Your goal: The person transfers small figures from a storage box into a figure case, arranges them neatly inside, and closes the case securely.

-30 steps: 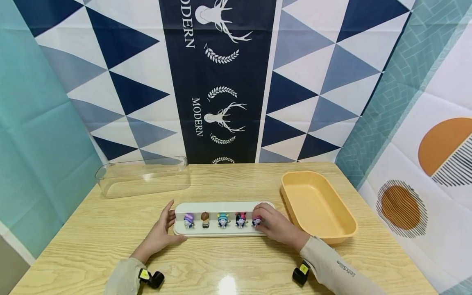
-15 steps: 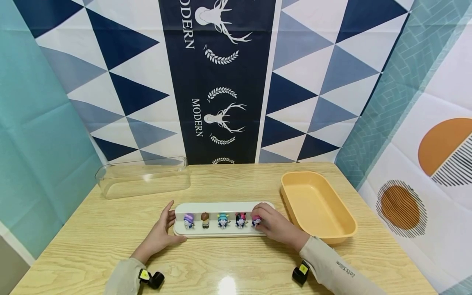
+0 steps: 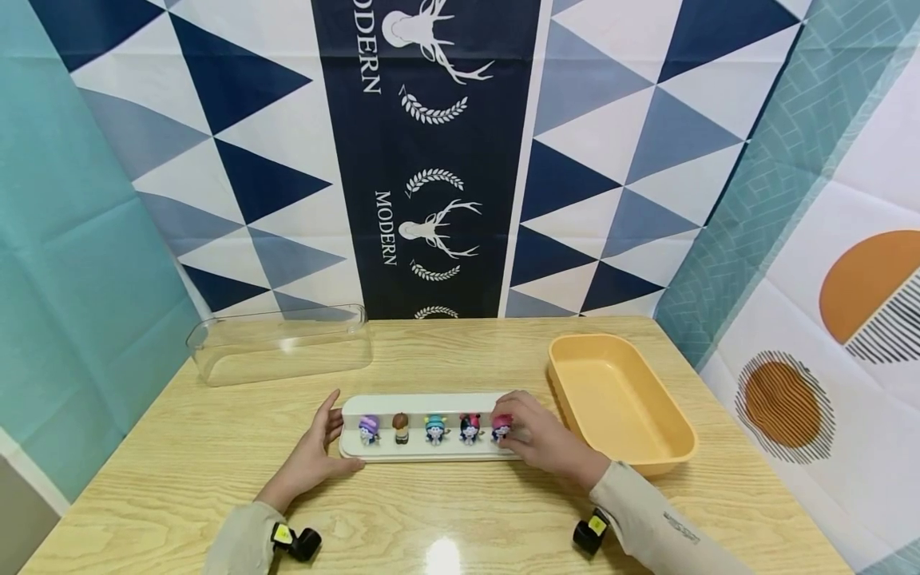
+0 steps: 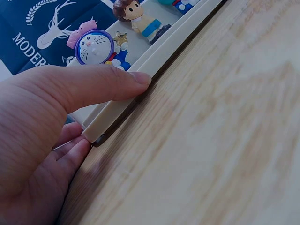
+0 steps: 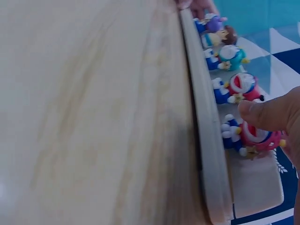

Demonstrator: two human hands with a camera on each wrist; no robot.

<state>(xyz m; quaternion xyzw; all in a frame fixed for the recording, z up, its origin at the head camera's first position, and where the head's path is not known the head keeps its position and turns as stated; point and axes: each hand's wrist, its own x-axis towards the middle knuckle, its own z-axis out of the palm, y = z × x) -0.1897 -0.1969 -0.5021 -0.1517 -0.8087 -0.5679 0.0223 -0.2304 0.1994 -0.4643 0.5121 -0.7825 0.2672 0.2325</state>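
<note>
Several small cartoon figurines stand in a row on a white display base (image 3: 449, 455). My left hand (image 3: 311, 455) rests at the base's left end, thumb on the front edge (image 4: 126, 84) and spread, mostly straight fingers touching the end. Nearest to it is a purple-hatted figurine (image 3: 369, 430), then a brown-haired one (image 3: 400, 429). My right hand (image 3: 542, 435) pinches the pink-headed figurine (image 5: 255, 136) at the right end, with the thumb in front and the fingers partly hiding its head. Beside it stand a black-and-red-headed figurine (image 3: 470, 429) and a teal-hatted one (image 3: 434, 430).
A clear plastic cover (image 3: 280, 351) lies at the back left of the wooden table (image 3: 402, 519). To the right stands a yellow tray (image 3: 618, 391), close to my right forearm. Patterned cloth (image 3: 431, 160) hangs behind the table.
Hardly anything differs. My right hand and forearm shift very slightly at the pink-headed figurine, while the left hand stays at the base's left end.
</note>
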